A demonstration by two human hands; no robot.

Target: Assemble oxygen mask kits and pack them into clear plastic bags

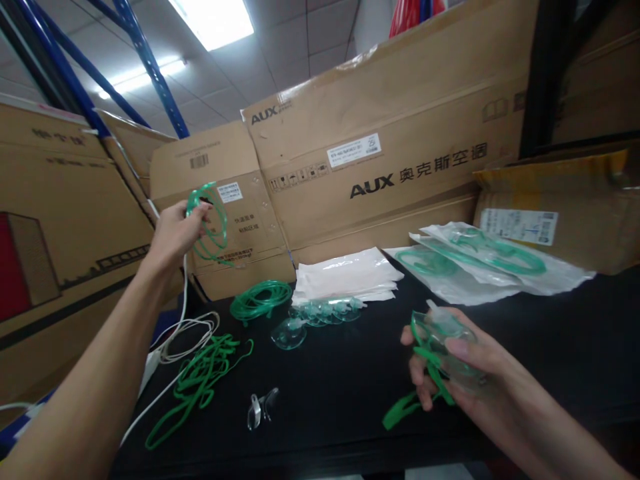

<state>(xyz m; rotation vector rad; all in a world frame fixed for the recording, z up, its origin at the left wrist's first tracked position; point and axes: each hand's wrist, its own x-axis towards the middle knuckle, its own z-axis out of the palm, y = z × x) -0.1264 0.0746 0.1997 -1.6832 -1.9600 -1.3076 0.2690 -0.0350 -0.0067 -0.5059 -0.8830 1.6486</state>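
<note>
High at the left, my left hand (176,230) is closed around a loop of clear green tubing (223,223), raised above the table. My right hand (493,357) grips a clear oxygen mask (443,331) over the right side of the table, thumb laid across it. From that mask hangs a green elastic strap (400,411), running between the fingers. Below the left hand lies a coil of green tubing (260,300). Beside it rests a row of clear oxygen masks (327,312), with one mask (289,335) in front.
Green elastic straps (205,373) lie tangled near a white cable (193,325). Small clear pieces (261,408) sit near the front. White pouches (345,273) are stacked at the back. Packed bags with green tubing (500,257) lie at the right. Cardboard boxes (400,133) wall the back.
</note>
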